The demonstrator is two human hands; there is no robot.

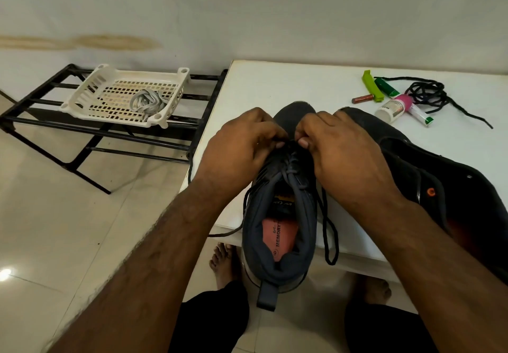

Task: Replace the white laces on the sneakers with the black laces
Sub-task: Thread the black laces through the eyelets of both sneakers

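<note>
Left hand (244,138) and right hand (338,143), fingers curled, pinch the black lace (328,220) over the grey sneaker (280,215) eyelets. A second sneaker (439,176) lies just right of it.

My head view: soft, even indoor light, moderately dim. A bright glare spot marks the glossy cream floor tiles (5,273) at lower left. Wide-angle bending curves the white surface (288,85) edges; detail looks slightly smeared.

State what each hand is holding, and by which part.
Both the left hand and right hand pinch the thin black lace at the lower eyelets of the dark grey fabric sneaker.
</note>
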